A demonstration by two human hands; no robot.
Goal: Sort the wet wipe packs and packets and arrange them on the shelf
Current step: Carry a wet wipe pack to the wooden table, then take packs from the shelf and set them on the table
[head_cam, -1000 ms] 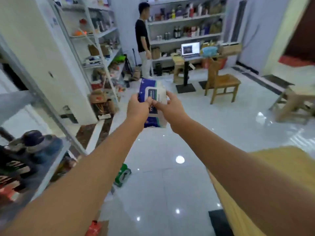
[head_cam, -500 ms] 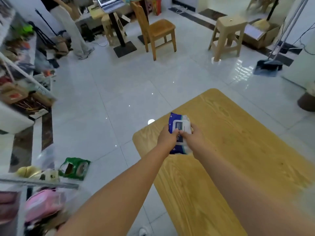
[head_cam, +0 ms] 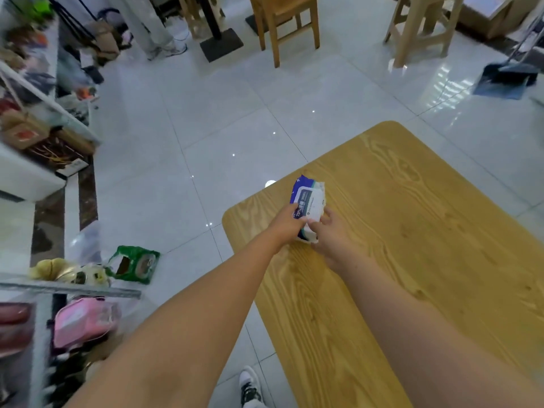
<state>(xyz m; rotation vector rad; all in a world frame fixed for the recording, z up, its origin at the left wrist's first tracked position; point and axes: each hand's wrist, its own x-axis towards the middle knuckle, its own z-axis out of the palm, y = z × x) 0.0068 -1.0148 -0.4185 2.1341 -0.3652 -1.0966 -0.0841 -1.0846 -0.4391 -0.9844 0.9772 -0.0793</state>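
Over the wooden table (head_cam: 412,245), both hands (head_cam: 287,223) grip a blue-and-white wipe pack (head_cam: 309,201)

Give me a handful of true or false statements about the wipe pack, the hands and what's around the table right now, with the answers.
1. Both hands hold the blue and white wipe pack. True: the left hand and the right hand both grip it.
2. The pack is over the wooden table. True.
3. The table is covered with other packs. False: no other pack shows on it.
4. A green packet lies on the floor left of the table. True.
5. The pink pack is on the table. False: it sits in the shelf unit at lower left.
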